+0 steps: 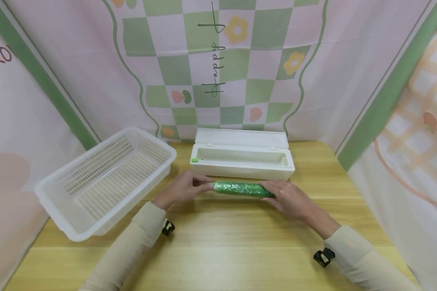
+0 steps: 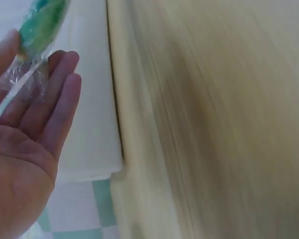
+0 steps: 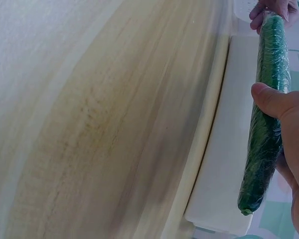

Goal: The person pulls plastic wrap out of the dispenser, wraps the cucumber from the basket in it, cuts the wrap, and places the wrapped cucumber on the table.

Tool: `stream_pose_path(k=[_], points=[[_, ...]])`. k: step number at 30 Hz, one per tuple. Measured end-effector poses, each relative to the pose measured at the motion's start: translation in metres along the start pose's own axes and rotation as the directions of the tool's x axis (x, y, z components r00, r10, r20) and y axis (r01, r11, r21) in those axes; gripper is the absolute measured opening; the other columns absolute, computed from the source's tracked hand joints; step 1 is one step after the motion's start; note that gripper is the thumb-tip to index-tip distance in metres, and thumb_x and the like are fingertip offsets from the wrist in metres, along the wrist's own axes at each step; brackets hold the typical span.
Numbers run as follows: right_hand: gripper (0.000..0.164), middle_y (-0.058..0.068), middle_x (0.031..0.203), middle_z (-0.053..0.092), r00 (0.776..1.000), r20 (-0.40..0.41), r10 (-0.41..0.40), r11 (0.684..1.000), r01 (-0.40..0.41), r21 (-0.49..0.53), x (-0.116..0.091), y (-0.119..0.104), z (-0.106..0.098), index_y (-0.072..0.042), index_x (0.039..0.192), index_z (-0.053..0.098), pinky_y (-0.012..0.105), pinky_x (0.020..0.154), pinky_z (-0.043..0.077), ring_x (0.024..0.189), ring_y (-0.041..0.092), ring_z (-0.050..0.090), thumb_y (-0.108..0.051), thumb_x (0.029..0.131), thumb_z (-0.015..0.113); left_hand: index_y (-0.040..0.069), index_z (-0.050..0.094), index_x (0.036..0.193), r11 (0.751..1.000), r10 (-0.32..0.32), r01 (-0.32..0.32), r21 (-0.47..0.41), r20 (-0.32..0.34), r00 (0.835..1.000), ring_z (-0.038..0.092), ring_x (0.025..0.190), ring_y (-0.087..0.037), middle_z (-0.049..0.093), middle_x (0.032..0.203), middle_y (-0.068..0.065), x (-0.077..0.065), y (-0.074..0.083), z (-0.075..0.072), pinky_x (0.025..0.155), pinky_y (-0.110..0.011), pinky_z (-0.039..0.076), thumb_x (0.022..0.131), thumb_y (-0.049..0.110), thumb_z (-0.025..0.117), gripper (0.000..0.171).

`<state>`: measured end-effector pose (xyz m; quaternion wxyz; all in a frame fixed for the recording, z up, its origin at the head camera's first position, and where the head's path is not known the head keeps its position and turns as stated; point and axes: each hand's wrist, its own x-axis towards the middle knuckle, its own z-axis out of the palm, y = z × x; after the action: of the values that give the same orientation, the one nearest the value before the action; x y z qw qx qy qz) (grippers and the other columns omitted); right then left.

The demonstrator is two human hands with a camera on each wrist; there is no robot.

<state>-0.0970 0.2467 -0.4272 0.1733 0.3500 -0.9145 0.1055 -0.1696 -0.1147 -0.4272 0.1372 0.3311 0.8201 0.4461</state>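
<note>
A cucumber (image 1: 240, 188) wrapped in clear plastic film is held level between both hands, just in front of a long white box. The right hand (image 1: 285, 198) grips it near its right end, thumb on one side and fingers on the other; the dark tip sticks out past this grip in the right wrist view. At the opposite end, the left hand (image 1: 186, 186) pinches the wrapped tip between thumb and fingers. Loose, crinkled film (image 2: 32, 79) gathers there in the left wrist view, across the fingers. The palm faces the camera.
The white box (image 1: 242, 171) stands at the back of the wooden table (image 1: 218, 258), lid (image 1: 240, 137) raised, a small green piece (image 1: 194, 160) at its left corner. To the left sits a white slotted basket (image 1: 160, 171). A printed cloth (image 1: 225, 68) hangs behind.
</note>
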Motion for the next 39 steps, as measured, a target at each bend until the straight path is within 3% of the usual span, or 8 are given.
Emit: stream_pose_path(k=[4, 9, 18, 23, 28, 32, 36, 39], points=[[0.059, 0.020, 0.124, 0.076, 1.000, -0.009, -0.013, 1.000, 0.013, 0.000, 0.001, 0.000, 0.000, 0.002, 0.134, 0.067, 0.047, 0.087, 0.066, 0.106, 0.036, 0.077, -0.017, 0.083, 0.089, 0.005, 0.076, 0.126, 0.971, -0.136, 0.130, -0.202, -0.016, 0.991, 0.076, 0.095, -0.033, 0.077, 0.126, -0.016, 0.000, 0.003, 0.003, 0.080, -0.033, 0.066, 0.104, 0.023, 0.069, 0.029], [0.060, 0.022, 0.123, 0.076, 0.998, -0.040, -0.051, 0.999, 0.051, -0.018, 0.001, 0.003, 0.001, 0.004, 0.132, 0.068, 0.046, 0.085, 0.066, 0.104, 0.036, 0.077, -0.017, 0.081, 0.090, -0.004, 0.074, 0.124, 0.865, -0.275, 0.226, -0.447, -0.046, 0.960, 0.075, 0.110, -0.043, 0.075, 0.124, -0.023, 0.004, 0.003, 0.012, 0.096, -0.048, 0.063, 0.103, 0.019, 0.070, 0.031], [0.058, 0.019, 0.121, 0.077, 0.997, -0.048, -0.065, 0.997, 0.067, 0.034, 0.002, 0.005, 0.005, 0.002, 0.131, 0.069, 0.045, 0.087, 0.066, 0.103, 0.034, 0.077, -0.014, 0.080, 0.091, -0.004, 0.078, 0.109, 0.788, -0.429, 0.308, -0.533, -0.118, 0.895, 0.081, 0.085, -0.029, 0.077, 0.100, -0.016, 0.011, 0.003, 0.023, 0.083, -0.039, 0.067, 0.100, 0.015, 0.068, 0.023], [0.053, 0.016, 0.121, 0.078, 1.000, 0.015, 0.016, 0.992, -0.018, 0.129, 0.000, 0.008, 0.004, -0.002, 0.133, 0.069, 0.042, 0.087, 0.066, 0.104, 0.031, 0.077, -0.014, 0.085, 0.088, -0.005, 0.065, 0.133, 0.845, -0.310, 0.271, -0.461, -0.010, 0.951, 0.076, 0.101, -0.035, 0.071, 0.111, -0.020, 0.006, -0.001, 0.013, 0.096, -0.046, 0.064, 0.112, 0.022, 0.043, 0.040], [0.052, 0.016, 0.122, 0.077, 0.996, 0.061, 0.062, 0.980, -0.072, 0.183, -0.001, 0.013, 0.001, -0.004, 0.135, 0.069, 0.041, 0.085, 0.066, 0.104, 0.030, 0.078, -0.016, 0.088, 0.086, 0.003, 0.048, 0.153, 1.000, 0.002, -0.002, 0.029, -0.004, 1.000, 0.070, 0.121, -0.034, 0.066, 0.139, -0.018, -0.001, -0.009, 0.001, 0.106, -0.045, 0.059, 0.105, 0.001, 0.053, 0.048], [0.052, 0.016, 0.123, 0.077, 0.996, 0.070, 0.062, 0.977, -0.075, 0.199, 0.000, 0.014, -0.001, -0.003, 0.135, 0.069, 0.042, 0.085, 0.066, 0.104, 0.030, 0.077, -0.018, 0.088, 0.086, 0.005, 0.053, 0.150, 0.844, 0.331, -0.280, 0.457, -0.034, 0.943, 0.072, 0.122, -0.027, 0.067, 0.143, -0.014, -0.002, -0.013, 0.001, 0.105, -0.038, 0.060, 0.096, 0.001, 0.073, 0.057], [0.052, 0.016, 0.123, 0.077, 0.995, 0.083, 0.064, 0.975, -0.080, 0.209, 0.000, 0.014, -0.001, -0.003, 0.134, 0.070, 0.042, 0.085, 0.066, 0.105, 0.029, 0.077, -0.019, 0.088, 0.087, 0.006, 0.066, 0.138, 0.677, 0.529, -0.384, 0.627, -0.052, 0.847, 0.074, 0.117, -0.025, 0.074, 0.132, -0.011, -0.002, -0.012, 0.005, 0.099, -0.034, 0.062, 0.092, 0.007, 0.081, 0.048], [0.052, 0.017, 0.124, 0.077, 0.993, 0.095, 0.074, 0.971, -0.093, 0.220, 0.000, 0.014, 0.000, -0.002, 0.135, 0.070, 0.041, 0.085, 0.066, 0.105, 0.029, 0.077, -0.019, 0.088, 0.087, 0.009, 0.072, 0.133, 0.605, 0.590, -0.413, 0.680, -0.035, 0.806, 0.076, 0.112, -0.023, 0.077, 0.126, -0.008, -0.003, -0.009, 0.004, 0.093, -0.031, 0.064, 0.090, 0.009, 0.083, 0.045]])
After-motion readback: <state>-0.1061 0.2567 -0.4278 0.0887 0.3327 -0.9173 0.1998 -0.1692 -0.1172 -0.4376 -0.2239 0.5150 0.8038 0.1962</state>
